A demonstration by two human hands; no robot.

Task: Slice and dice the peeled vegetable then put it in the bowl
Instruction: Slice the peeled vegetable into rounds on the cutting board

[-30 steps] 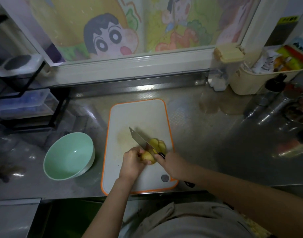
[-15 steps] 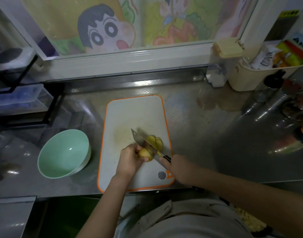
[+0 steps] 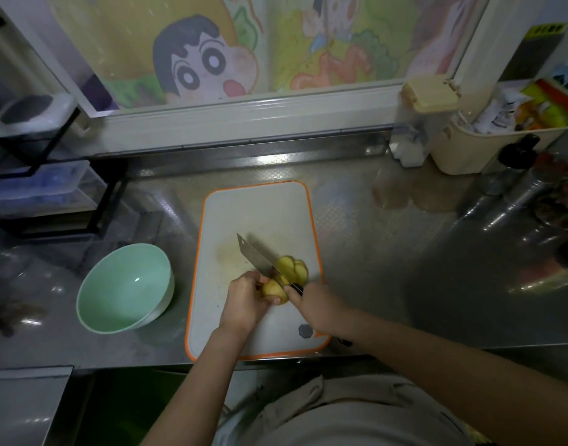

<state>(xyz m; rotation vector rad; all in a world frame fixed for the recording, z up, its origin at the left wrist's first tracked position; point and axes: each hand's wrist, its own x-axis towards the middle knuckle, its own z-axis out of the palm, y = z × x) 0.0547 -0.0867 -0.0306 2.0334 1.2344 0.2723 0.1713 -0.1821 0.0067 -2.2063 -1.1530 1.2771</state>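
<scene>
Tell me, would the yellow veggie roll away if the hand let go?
Maybe a bit: the veggie looks rounded where the left hand grips it. It seems firm, since the slices beside the knife keep their shape.

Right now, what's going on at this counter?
A person is slicing a peeled yellow vegetable on the cutting board. The left hand grips the uncut part while the right hand holds the knife, blade down against it. Cut slices lie beyond the blade. The green bowl on the left is empty.
</scene>
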